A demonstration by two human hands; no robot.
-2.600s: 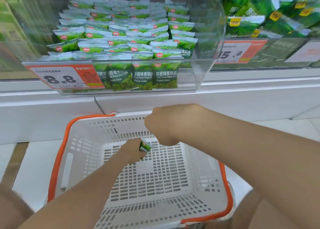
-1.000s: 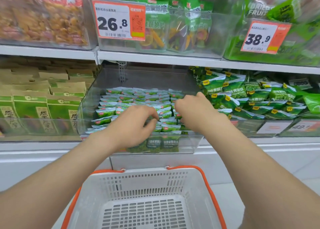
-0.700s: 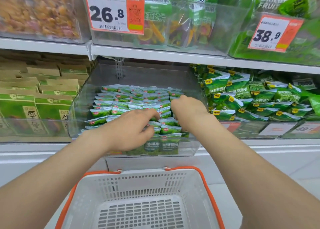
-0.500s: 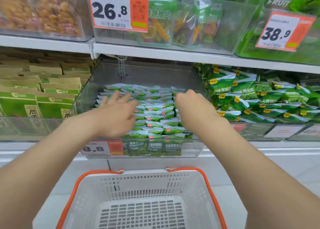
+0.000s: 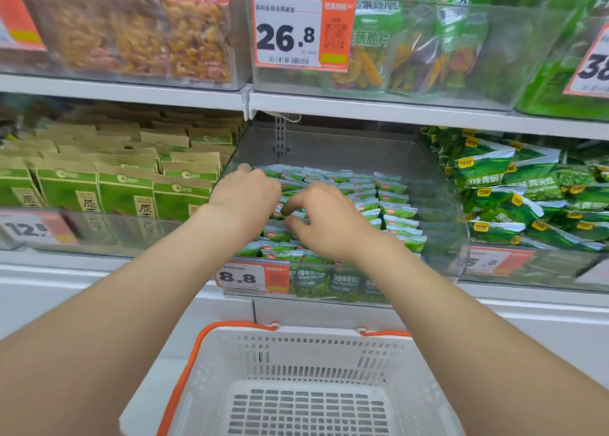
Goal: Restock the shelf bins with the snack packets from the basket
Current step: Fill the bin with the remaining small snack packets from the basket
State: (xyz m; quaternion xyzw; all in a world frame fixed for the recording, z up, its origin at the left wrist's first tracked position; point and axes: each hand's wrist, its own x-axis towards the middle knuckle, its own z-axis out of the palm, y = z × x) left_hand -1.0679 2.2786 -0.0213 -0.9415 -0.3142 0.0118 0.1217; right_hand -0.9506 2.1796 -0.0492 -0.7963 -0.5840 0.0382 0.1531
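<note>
Left hand (image 5: 245,195) is inside the clear shelf bin (image 5: 438,211), back up, fingers bent down onto the small green snack packets (image 5: 392,201) at the bin's left side. Its fingertips are hidden among the packets, so I cannot tell if it grips one. Right hand (image 5: 324,219) is just right of it and nearer, also back up over the packets, the two hands almost touching. The right thumb and forefinger curve into a C with a small gap between the tips, which sit at the packet tops; the other fingers are hidden behind the hand. Both forearms reach forward and converge over the bin's front edge. The packets lie in overlapping rows filling the bin floor, with a few standing against the front wall beside the 8.8 price tag (image 5: 245,276). The white basket (image 5: 329,332) with an orange handle sits near, below the bin, between the forearms. Left bin holds brown-and-green boxes (image 5: 125,185); right bin holds larger green bags (image 5: 514,185). The upper shelf carries a 26.8 tag (image 5: 296,30).
</note>
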